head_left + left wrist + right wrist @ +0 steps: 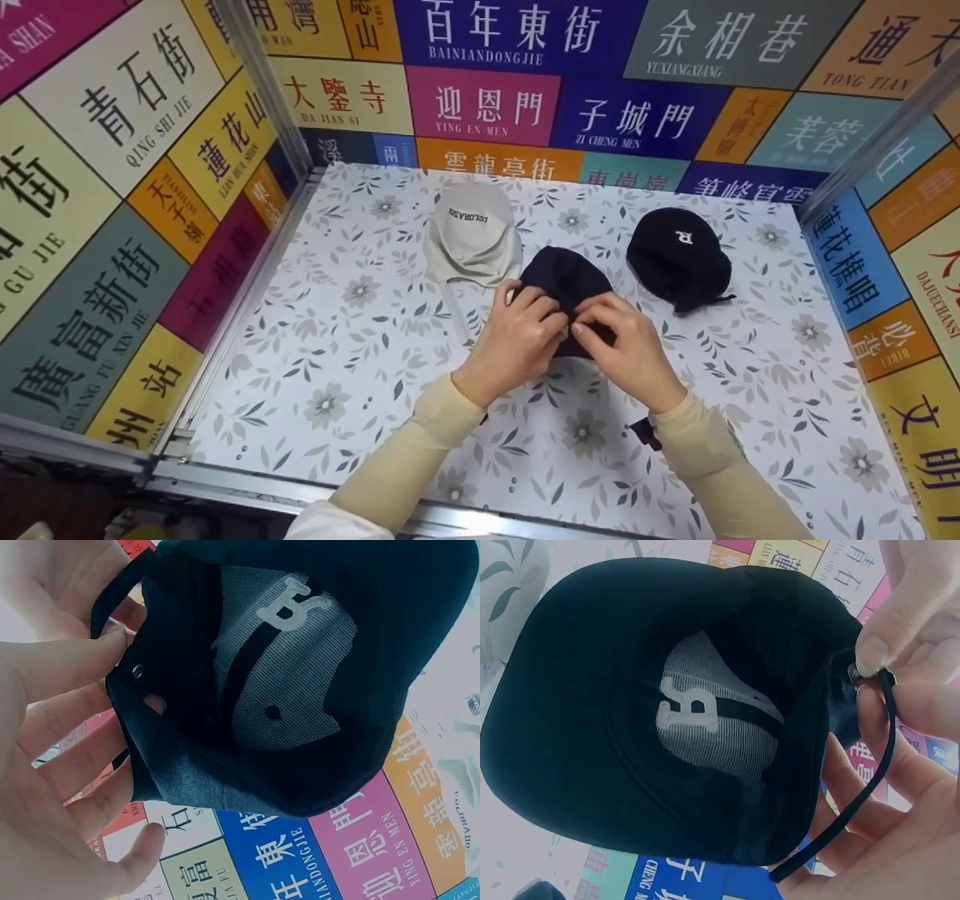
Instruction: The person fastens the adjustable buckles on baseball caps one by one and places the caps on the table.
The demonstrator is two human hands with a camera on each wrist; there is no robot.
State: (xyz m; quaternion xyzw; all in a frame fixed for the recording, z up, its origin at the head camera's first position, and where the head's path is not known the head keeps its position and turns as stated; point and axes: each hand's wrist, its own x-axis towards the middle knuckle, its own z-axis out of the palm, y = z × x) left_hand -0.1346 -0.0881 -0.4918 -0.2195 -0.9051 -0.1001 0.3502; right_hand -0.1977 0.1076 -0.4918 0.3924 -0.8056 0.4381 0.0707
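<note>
A dark navy cap (562,270) is held over the table by both hands, its brim pointing away from the person. My left hand (523,330) grips the cap's back edge, thumb on one side and fingers beneath, in the left wrist view. Close beside it, my right hand (626,341) pinches at the same back edge, where a thin dark strap (862,799) curves down past its fingers. The fingertips of both hands meet around a small metal buckle (855,673), which they partly cover. Inside the cap, a white letter patch (289,604) shows through the mesh lining.
A light grey cap (469,229) with dark lettering lies behind and left of the hands. To the right lies a black cap (675,251) with a white letter. The floral-patterned table (322,405) is bordered by sign-printed walls (487,105) at the back and sides.
</note>
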